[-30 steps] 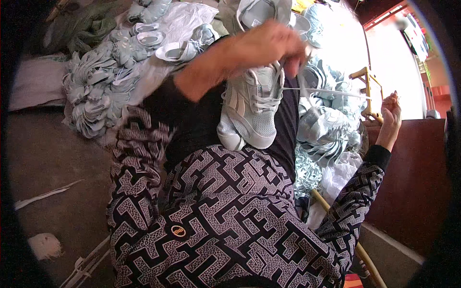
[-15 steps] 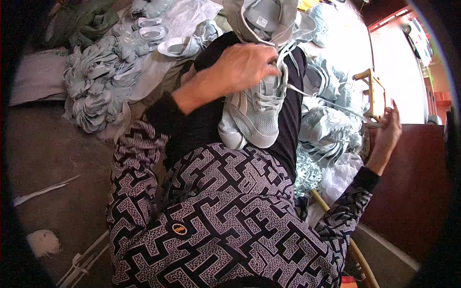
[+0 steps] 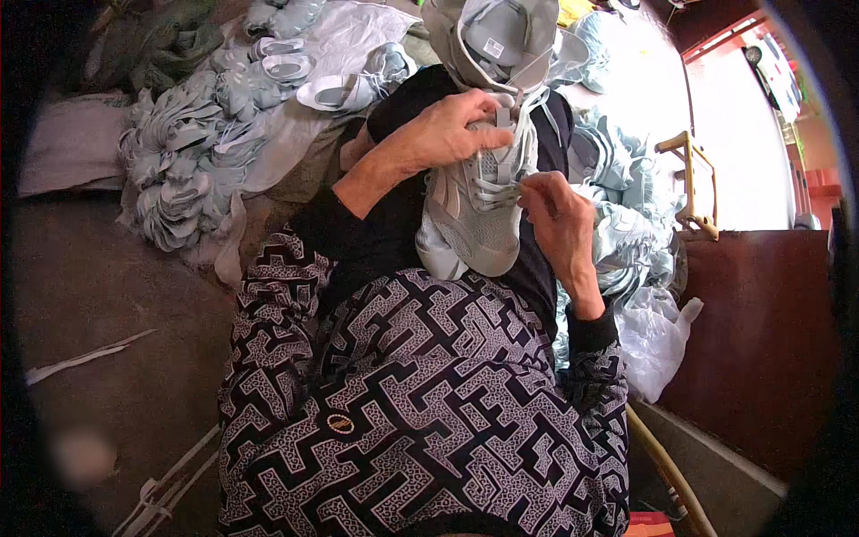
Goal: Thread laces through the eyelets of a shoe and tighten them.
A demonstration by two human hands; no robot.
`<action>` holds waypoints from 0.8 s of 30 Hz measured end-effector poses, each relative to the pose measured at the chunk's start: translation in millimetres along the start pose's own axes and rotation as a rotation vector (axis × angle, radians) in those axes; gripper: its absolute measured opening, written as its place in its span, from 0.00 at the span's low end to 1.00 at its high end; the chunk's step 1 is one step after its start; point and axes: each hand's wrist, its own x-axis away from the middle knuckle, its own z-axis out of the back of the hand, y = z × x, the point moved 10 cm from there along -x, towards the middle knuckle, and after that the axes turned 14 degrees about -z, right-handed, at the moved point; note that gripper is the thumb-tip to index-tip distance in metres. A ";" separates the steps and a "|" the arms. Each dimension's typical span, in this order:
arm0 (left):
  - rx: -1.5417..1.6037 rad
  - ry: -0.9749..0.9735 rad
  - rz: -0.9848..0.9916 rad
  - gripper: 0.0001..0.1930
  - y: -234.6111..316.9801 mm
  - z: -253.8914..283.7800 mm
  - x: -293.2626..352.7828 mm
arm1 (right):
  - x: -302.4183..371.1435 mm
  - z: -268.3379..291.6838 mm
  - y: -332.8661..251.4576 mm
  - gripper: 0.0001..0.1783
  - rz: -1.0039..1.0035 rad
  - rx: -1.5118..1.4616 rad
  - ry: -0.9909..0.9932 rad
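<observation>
A pale grey-blue sneaker upper [image 3: 488,237] lies across my dark-trousered lap, its toe toward me, beside a second toe of the same kind. My left hand [image 3: 447,132] grips its tongue [image 3: 503,132] from the left, thumb laid across the top. On the right side of the lacing, the fingers of my right hand [image 3: 562,219] are pinched together on the white shoelace [image 3: 492,192]. The lace crosses the lower eyelets, and a loose length rises along the shoe's opening. Just beyond, further uppers [image 3: 490,31] open upward around my knees.
Heaps of similar uppers lie at left [image 3: 179,170] and right [image 3: 617,237]. Two pale shoes [image 3: 335,92] rest on a white cloth [image 3: 344,31]. To the right stand a bamboo frame [image 3: 693,183], a clear plastic bag [image 3: 653,345] and a dark red panel [image 3: 752,340].
My right hand has come in from far right, where it held the lace drawn out, to the shoe's eyelets. My left hand stays at the tongue, its thumb now further across.
</observation>
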 end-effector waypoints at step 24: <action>-0.425 -0.197 0.074 0.22 -17.0 -6.6 -8.3 | -3.8 -38.4 30.7 0.10 -0.388 -0.432 -0.211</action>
